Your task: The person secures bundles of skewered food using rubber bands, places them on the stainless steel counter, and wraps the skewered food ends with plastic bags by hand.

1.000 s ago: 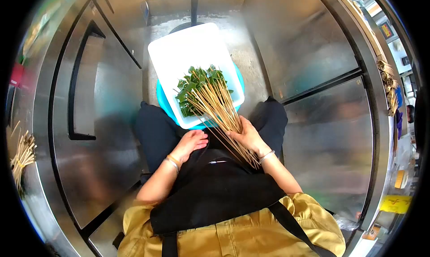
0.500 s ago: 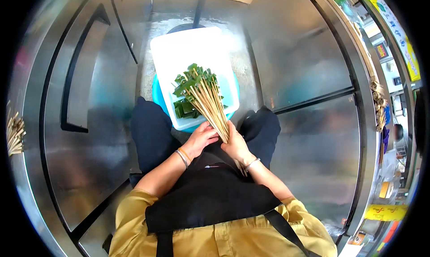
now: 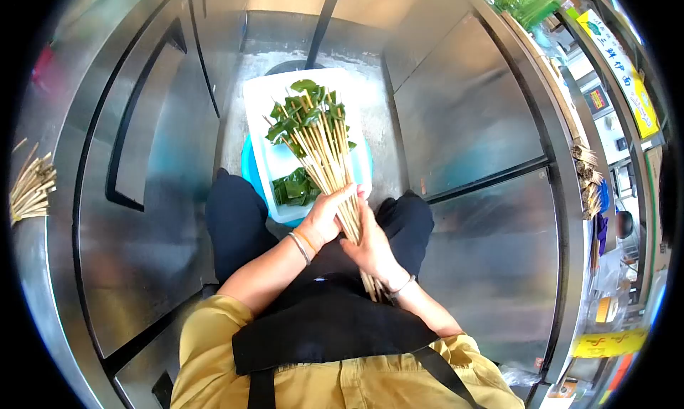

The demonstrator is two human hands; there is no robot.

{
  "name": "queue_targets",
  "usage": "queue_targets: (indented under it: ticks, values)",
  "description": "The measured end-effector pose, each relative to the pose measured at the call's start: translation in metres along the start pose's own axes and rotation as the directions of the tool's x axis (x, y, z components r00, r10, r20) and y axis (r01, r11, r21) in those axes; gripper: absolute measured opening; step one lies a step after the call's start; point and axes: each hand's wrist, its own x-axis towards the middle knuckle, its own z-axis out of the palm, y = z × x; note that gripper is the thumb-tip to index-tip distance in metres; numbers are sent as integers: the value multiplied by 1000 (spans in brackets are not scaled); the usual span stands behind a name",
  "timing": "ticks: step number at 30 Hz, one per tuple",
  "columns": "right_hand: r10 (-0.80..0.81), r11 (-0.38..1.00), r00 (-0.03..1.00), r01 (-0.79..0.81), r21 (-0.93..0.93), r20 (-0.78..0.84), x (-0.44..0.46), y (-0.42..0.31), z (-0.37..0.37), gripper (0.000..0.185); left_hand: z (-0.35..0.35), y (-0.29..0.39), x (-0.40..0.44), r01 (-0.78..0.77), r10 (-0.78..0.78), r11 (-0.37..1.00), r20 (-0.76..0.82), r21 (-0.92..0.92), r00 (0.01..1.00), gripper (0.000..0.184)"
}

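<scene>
A thick bundle of wooden skewers with cut green leaves on their far ends slants across the middle of the view. My left hand is closed around the bundle from the left, its fingers reaching over the sticks. From the right, my right hand wraps the same sticks a little lower down. The bare stick ends come out below my right hand, near the apron. Beneath the leafy ends is a white plastic tub, with more loose leaf pieces in its near part.
A turquoise basin sits under the tub, between my knees. Stainless steel cabinet doors close in on both sides. Another bunch of sticks lies on the left counter, and more sticks lie along the right one.
My left hand has moved up and over the bundle and now wraps it. The leafy ends have fanned out wider. The view has shifted slightly.
</scene>
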Motion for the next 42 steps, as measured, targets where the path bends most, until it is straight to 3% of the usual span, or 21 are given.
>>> queue_targets:
  ticks: [3, 5, 7, 8, 10, 11, 12, 15, 17, 19, 20, 22, 24, 25, 26, 29, 32, 34, 36, 41, 42]
  values:
    - [-228, 974, 972, 228, 4, 55, 2, 0, -7, 85, -2, 3, 6, -16, 16, 1000, -57, 2, 998, 20]
    - [-16, 774, 934, -214, 596, 357, 1, -12, -40, 57, 10, 14, 1, -38, 38, 999, -59, -3, 998, 13]
    - [-24, 451, 938, -297, 842, 345, 9, 10, -61, 48, 20, 24, 3, -46, 51, 996, 69, -73, 996, 12]
    - [19, 580, 990, -126, 805, 141, 4, 10, -64, 41, 24, 30, 5, -57, 67, 993, 93, -105, 993, 12]
    - [-133, 939, 989, 148, 311, -70, 5, 15, -64, 61, 42, 44, -1, 12, 11, 971, 95, -238, 995, 13]
    - [-280, 960, 954, 280, -21, -108, 5, 7, -63, 74, 49, 43, -5, 18, 5, 972, 96, -235, 995, 13]
    - [-349, 937, 929, 346, -50, -123, 7, 0, -59, 93, 54, 41, -8, 5, 2, 987, 42, -164, 999, 13]
    - [-630, 777, 741, 591, -219, -234, 27, -44, -50, 71, 78, 40, -25, 54, -55, 998, -31, -38, 998, 27]
    - [-716, 698, 667, 691, -190, -205, 39, -56, -48, 57, 77, 41, -29, 75, -39, 985, 228, -154, 973, 33]
    - [-771, 627, 607, 776, -65, -192, 49, -75, -47, 24, 63, 45, -29, -135, 95, 989, 425, 65, 900, 33]
    - [-774, 618, 611, 786, 11, -167, 53, -84, -49, 22, 68, 39, -27, -11, 187, 955, 569, -298, 801, 33]
    - [-768, 600, 615, 788, 136, -176, 63, -94, -50, 19, 93, 30, -24, 306, 335, 714, 691, -630, 641, 32]
    - [-709, 606, 659, 752, 261, -252, 74, -102, -50, 15, 107, 45, -44, 176, 154, 837, 531, -519, 833, 38]
    - [-653, 615, 698, 716, 332, -294, 78, -107, -49, 14, 102, 57, -56, -2, 56, 973, 230, -229, 972, 45]
    - [-650, 538, 639, 769, 345, -412, 88, -106, -44, 11, 110, 61, -62, 49, -12, 980, 191, -193, 982, 46]
    - [-350, 693, 893, 451, 563, -284, 86, -129, -71, 7, 69, 59, -61, 85, -86, 996, 184, 13, 979, 45]
    - [-344, 667, 827, 549, 504, -446, 93, -133, -92, 16, 21, 56, -71, 104, -122, 977, 88, 188, 989, 37]
    - [-214, 756, 835, 470, 455, -507, 88, -143, -103, 21, 7, 52, -88, 25, -39, 956, 44, 292, 998, 34]
    - [-68, 686, 824, 448, 573, -563, 90, -148, -105, 24, -24, 46, -98, 10, 9, 936, -52, 352, 999, 33]
    - [-205, 572, 836, 524, 631, -509, 104, -159, -129, 14, -110, 8, -111, 130, 14, 932, -392, 339, 920, 28]
    - [-219, 550, 837, 531, 644, -502, 104, -162, -139, 14, -101, 8, -112, 114, 33, 912, -348, 393, 937, 28]
